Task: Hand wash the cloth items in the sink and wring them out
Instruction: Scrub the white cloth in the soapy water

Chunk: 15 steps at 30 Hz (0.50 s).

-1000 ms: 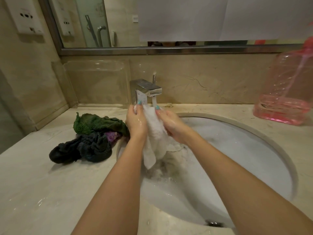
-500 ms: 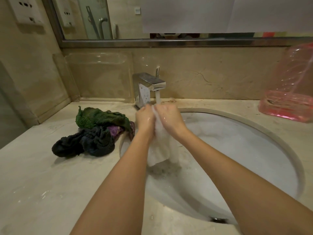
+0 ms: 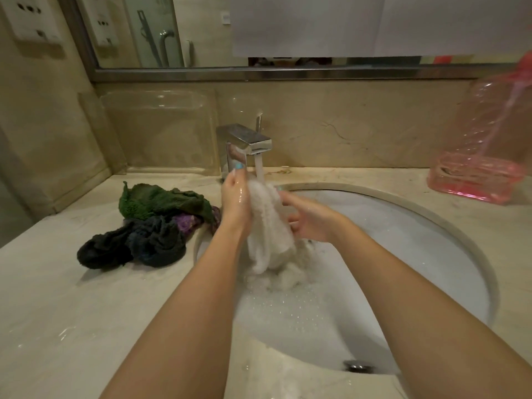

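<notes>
Nearest, both forearms are reached out over the sink [image 3: 426,249], whose near bowl is dotted with suds [image 3: 288,295]. Just beyond, a white cloth [image 3: 269,226] is held upright between the two hands, its lower end trailing into the foam and its top lifted under the tap, evidently so that soap is carried down and away. The left hand [image 3: 236,197] is laid flat on the cloth's left side, fingers straight and pressed together, pointing up; its thumb cannot be seen. The right hand [image 3: 308,220] is set lower on the other side, the cloth gripped between thumb and curled fingers, which suits rubbing against the flat left palm. Rinsing or scrubbing of this one piece is judged to be in hand; wringing is not yet begun.

To the left, a pile [image 3: 149,223] of green, purple and dark cloths is kept on the counter [image 3: 72,312], touching the sink's rim; whether washed or waiting cannot be told. Farther back, a stream [image 3: 258,168] is run from the tap [image 3: 244,142] onto the cloth's top. A pink bottle [image 3: 486,156] is stood well apart at far right, below the mirror [image 3: 161,30].
</notes>
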Motion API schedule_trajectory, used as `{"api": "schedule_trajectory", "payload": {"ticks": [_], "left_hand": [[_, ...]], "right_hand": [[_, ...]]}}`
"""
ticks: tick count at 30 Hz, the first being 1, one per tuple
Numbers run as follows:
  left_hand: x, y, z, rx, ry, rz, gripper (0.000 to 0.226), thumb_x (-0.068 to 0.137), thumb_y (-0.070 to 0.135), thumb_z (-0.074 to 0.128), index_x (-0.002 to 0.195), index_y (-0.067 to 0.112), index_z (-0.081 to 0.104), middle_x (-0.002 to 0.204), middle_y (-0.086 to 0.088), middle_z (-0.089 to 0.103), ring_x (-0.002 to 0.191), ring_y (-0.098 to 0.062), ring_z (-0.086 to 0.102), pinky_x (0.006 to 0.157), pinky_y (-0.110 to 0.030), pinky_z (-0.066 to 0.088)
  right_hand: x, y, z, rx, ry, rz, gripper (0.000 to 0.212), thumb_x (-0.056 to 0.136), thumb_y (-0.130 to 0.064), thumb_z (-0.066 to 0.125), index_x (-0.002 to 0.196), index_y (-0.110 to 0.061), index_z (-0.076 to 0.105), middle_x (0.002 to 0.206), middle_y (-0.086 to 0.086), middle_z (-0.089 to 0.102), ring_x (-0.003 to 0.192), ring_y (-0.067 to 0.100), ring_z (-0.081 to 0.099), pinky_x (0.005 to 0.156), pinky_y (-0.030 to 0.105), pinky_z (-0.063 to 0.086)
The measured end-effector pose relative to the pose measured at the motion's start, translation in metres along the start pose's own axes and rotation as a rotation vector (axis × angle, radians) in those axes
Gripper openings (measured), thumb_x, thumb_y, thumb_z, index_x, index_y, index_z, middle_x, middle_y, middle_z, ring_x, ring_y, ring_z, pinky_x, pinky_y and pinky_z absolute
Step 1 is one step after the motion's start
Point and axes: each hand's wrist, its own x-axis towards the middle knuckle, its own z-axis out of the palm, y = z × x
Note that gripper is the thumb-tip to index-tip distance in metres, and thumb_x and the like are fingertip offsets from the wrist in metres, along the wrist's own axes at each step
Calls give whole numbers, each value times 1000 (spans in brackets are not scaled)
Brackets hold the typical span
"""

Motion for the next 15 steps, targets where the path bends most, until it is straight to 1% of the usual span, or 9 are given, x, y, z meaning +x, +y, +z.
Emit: {"api": "schedule_trajectory", "payload": {"ticks": [3, 4, 5, 7, 9, 10, 11, 12, 15], "left_hand": [[4, 1, -3, 11, 31, 26, 24, 103, 35, 43, 88, 20, 56, 99, -11, 57, 93, -25, 56, 87, -41, 50], [4, 1, -4, 21, 29, 32, 23, 103, 34, 44, 91, 18, 57, 99, -12, 58, 93, -25, 58, 87, -43, 51], [5, 0, -5, 30, 21, 42, 23, 102, 33, 45, 96, 15, 57, 100, -12, 59, 93, -26, 59, 85, -43, 52], [7, -2, -7, 54, 3, 49, 26, 100, 33, 49, 107, 10, 57, 102, -13, 61, 95, -27, 60, 82, -41, 51], [8, -4, -9, 74, -15, 38, 27, 97, 33, 54, 115, 13, 55, 109, -10, 62, 101, -28, 61, 87, -43, 52], [7, -3, -9, 82, -30, 39, 24, 97, 31, 56, 117, 16, 54, 110, -8, 62, 101, -27, 61, 88, -44, 53], [8, -4, -10, 94, -50, 49, 22, 96, 25, 58, 117, 20, 51, 110, -5, 61, 100, -23, 61, 86, -42, 54], [7, -5, -10, 117, -79, 68, 25, 95, 18, 58, 117, 22, 48, 109, -2, 59, 98, -19, 59, 83, -37, 53], [5, -11, -12, 187, -171, 111, 37, 92, 7, 58, 122, 21, 41, 112, 5, 52, 99, -9, 54, 80, -27, 51]], "right_hand": [[0, -3, -7, -218, -48, 16, 36, 89, -42, 66, 115, -17, 62, 98, 2, 73, 96, 28, 67, 81, 46, 55], [0, -4, -9, -286, -49, 7, 34, 88, -36, 69, 115, -16, 63, 104, 3, 73, 98, 27, 68, 83, 45, 56], [0, -4, -9, -345, -27, -15, 29, 88, -29, 70, 112, -13, 65, 102, 4, 73, 94, 24, 69, 79, 40, 57], [-2, -3, -8, -464, 97, -127, 12, 90, -18, 66, 88, -6, 67, 76, 3, 67, 68, 14, 64, 62, 25, 48], [-3, -4, -10, -497, 288, -282, 34, 93, -17, 61, 61, -13, 52, 53, -9, 48, 46, 3, 44, 49, 18, 32], [-1, -5, -12, -442, 348, -353, 41, 95, -19, 59, 57, -18, 43, 51, -11, 39, 44, 3, 37, 47, 19, 27], [2, -6, -12, -361, 375, -411, 42, 97, -22, 56, 58, -20, 39, 54, -10, 37, 47, 4, 35, 49, 20, 26], [4, -8, -12, -272, 370, -441, 38, 99, -24, 53, 63, -20, 42, 61, -7, 39, 55, 7, 39, 53, 21, 28], [16, -13, -3, -17, 284, -396, 24, 103, -32, 45, 97, -16, 62, 92, 6, 65, 87, 22, 62, 71, 33, 46]]}}
